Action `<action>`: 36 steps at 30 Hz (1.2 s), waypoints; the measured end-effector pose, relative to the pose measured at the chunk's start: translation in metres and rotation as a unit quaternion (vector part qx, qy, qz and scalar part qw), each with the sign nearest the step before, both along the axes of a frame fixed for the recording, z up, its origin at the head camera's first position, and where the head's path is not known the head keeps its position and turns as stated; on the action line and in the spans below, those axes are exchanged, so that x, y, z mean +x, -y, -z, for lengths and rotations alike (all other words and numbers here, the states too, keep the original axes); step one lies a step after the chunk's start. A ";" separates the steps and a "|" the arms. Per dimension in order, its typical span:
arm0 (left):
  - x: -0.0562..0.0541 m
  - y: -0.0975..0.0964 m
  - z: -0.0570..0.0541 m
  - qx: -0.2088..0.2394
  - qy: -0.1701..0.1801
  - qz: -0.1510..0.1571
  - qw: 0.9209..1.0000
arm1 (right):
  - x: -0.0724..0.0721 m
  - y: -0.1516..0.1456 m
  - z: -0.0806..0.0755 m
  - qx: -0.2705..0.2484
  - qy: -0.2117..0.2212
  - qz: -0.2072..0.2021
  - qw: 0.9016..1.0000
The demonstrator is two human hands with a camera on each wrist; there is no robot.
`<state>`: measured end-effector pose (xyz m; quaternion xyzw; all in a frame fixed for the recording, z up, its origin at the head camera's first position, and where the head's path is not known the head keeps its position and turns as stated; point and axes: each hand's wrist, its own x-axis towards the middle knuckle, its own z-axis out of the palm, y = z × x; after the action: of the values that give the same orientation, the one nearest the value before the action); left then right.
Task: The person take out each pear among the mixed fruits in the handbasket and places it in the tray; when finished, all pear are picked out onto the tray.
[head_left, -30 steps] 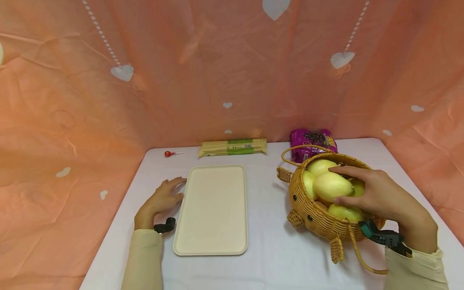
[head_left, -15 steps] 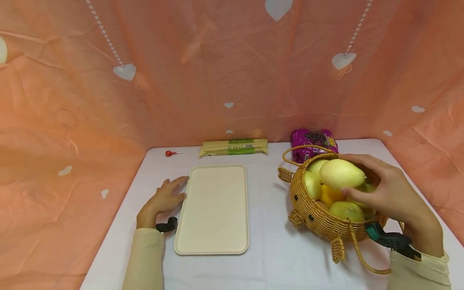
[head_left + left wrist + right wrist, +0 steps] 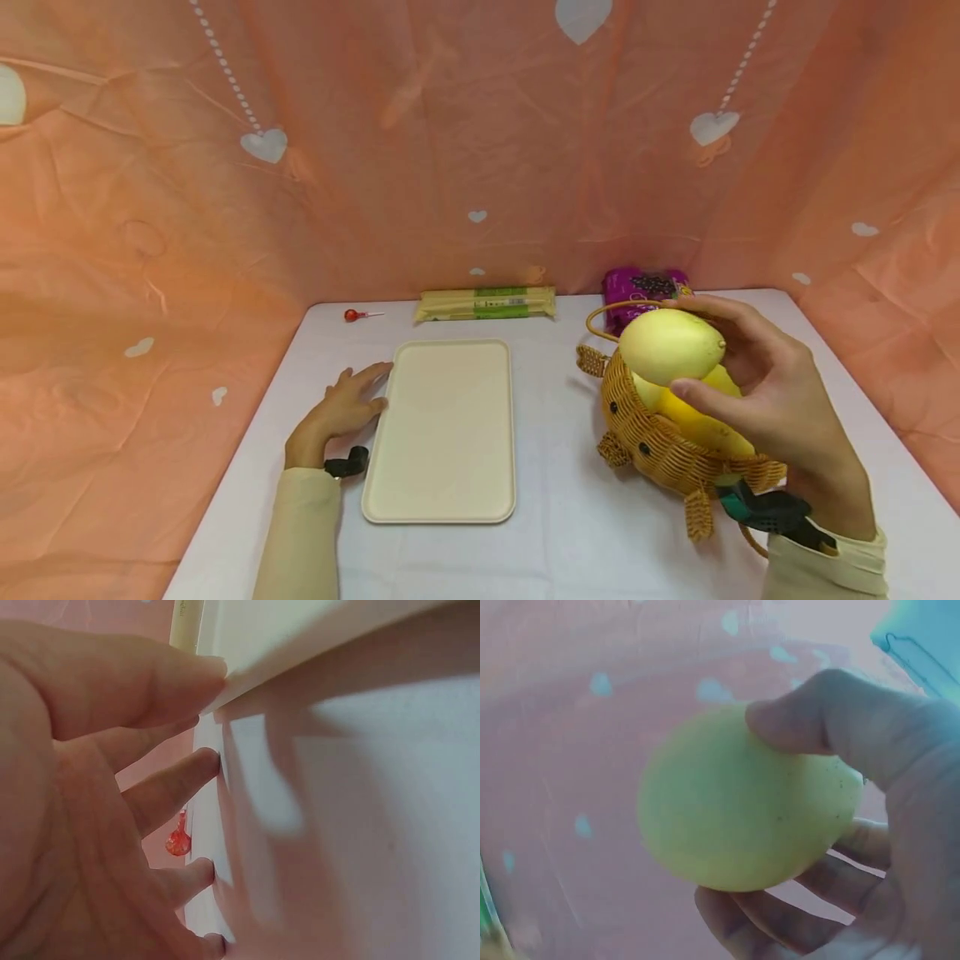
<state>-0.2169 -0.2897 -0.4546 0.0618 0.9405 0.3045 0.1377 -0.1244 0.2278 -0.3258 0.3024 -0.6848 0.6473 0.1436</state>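
Observation:
My right hand (image 3: 776,387) grips a pale yellow-green mango (image 3: 670,347) between thumb and fingers, above the wicker basket (image 3: 660,454). In the right wrist view the same mango (image 3: 742,802) sits between the thumb on one side and the curled fingers on the other. More yellow fruit (image 3: 701,421) lies inside the basket, partly covered by the hand and the held mango. At the left, my left hand (image 3: 341,408) rests with spread, relaxed fingers against the left edge of a cream rectangular tray (image 3: 442,433). The left wrist view shows its thumb (image 3: 172,682) touching the tray's rim.
A long yellow-green packet (image 3: 486,304) lies at the back of the white table, with a red lollipop (image 3: 352,315) to its left. Behind the basket stands a purple bag (image 3: 633,287). Orange cloth with hearts surrounds the table.
My right hand has taken the mango up out of the basket and moved it a little left, above the rim. The left hand stays at the tray's edge.

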 end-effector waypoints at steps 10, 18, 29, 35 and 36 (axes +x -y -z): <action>0.005 0.006 0.002 0.010 0.007 -0.006 1.000 | -0.015 0.074 -0.005 0.066 0.041 -0.013 0.997; 0.006 0.006 0.002 0.005 0.007 -0.010 1.000 | -0.041 0.124 0.008 0.063 0.043 -0.064 0.995; 0.002 -0.004 -0.005 -0.029 -0.026 -0.003 0.999 | -0.091 0.191 0.046 0.089 0.090 -0.064 0.990; 0.000 -0.007 -0.002 -0.038 -0.036 0.013 0.999 | -0.120 0.219 0.073 0.102 0.114 -0.076 0.985; 0.000 -0.007 -0.001 -0.039 -0.037 0.014 0.998 | -0.124 0.223 0.077 0.104 0.118 -0.076 0.985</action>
<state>-0.2174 -0.2823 -0.4533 0.0808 0.9550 0.2636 0.1096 -0.2484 0.0051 -0.4029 0.2889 -0.7355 0.6125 -0.0202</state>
